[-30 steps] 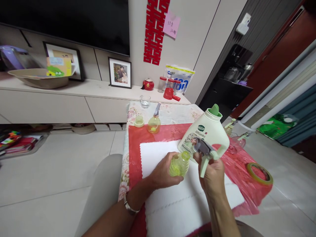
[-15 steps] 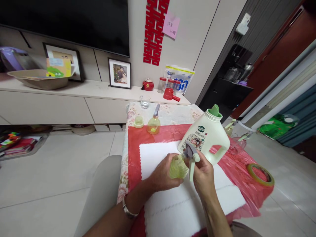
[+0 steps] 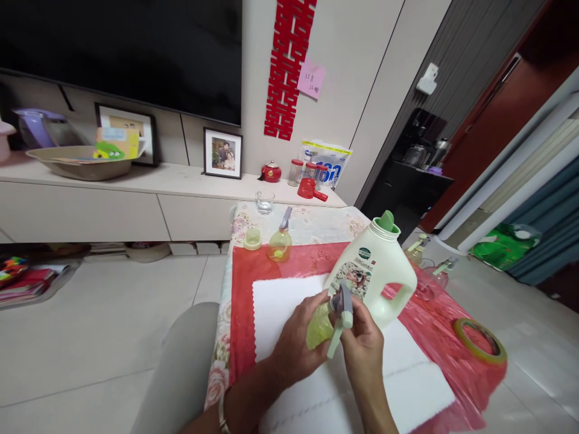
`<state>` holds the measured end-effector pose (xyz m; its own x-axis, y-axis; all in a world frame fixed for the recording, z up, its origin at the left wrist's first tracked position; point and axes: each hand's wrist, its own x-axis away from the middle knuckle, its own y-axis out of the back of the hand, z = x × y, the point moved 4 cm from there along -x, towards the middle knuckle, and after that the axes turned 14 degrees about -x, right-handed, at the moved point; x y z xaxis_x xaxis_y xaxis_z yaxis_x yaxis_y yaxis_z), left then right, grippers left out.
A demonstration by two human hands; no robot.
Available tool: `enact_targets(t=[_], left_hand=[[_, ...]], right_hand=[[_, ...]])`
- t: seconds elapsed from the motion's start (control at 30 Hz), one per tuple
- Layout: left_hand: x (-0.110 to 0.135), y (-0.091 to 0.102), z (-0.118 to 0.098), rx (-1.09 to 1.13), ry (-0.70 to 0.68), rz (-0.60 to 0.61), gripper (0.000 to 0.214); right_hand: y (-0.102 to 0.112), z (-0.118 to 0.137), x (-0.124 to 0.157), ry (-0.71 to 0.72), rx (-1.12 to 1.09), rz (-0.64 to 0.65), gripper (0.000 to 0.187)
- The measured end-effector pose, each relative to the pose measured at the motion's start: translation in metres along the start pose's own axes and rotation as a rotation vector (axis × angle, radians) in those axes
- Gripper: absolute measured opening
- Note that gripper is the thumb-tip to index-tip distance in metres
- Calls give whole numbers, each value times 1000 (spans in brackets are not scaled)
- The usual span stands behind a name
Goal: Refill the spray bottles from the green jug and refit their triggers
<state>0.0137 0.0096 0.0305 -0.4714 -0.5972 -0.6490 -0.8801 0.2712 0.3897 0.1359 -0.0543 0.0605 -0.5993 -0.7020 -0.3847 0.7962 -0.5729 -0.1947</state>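
Observation:
A small yellow-green spray bottle [image 3: 319, 328] is tilted between my hands, above a white cloth [image 3: 280, 295]. My left hand [image 3: 298, 343] is wrapped round its body. The fingers of my right hand [image 3: 364, 337] close on the grey and pale green spray head [image 3: 342, 307] at the neck. Right behind them stands a large pale green detergent jug [image 3: 366, 265] with an open mouth and a green spout. Farther back are another spray bottle [image 3: 280, 244] and a pale green cap [image 3: 252, 239]. Part of the held bottle is hidden by my fingers.
Red plastic sheeting [image 3: 242, 301] lies under the cloth. A roll of tape [image 3: 479, 340] rests at the right, with two more spray bottles [image 3: 438, 274] beyond the jug. A glass cup [image 3: 265, 203] stands at the table's back edge, before a low cabinet [image 3: 199, 208].
The spray head has turned in my right hand, its pale green trigger now slanting to the lower left. Both hands keep hold of the bottle. The view has tipped slightly upward.

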Motion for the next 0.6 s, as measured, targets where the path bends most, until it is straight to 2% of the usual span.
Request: enact_targets(t=[0.13,0.3,0.6], left_hand=[[-1,-1,-4,11,-119,-1,70],[2,-5,-2,0,-115,28,69],[1,0,-7,6,-75,53,71]], right_hand=[[2,-1,0,22,53,35,37],[5,1,1,36,109,112,40],[2,-12,5,-132,50,-55,50]])
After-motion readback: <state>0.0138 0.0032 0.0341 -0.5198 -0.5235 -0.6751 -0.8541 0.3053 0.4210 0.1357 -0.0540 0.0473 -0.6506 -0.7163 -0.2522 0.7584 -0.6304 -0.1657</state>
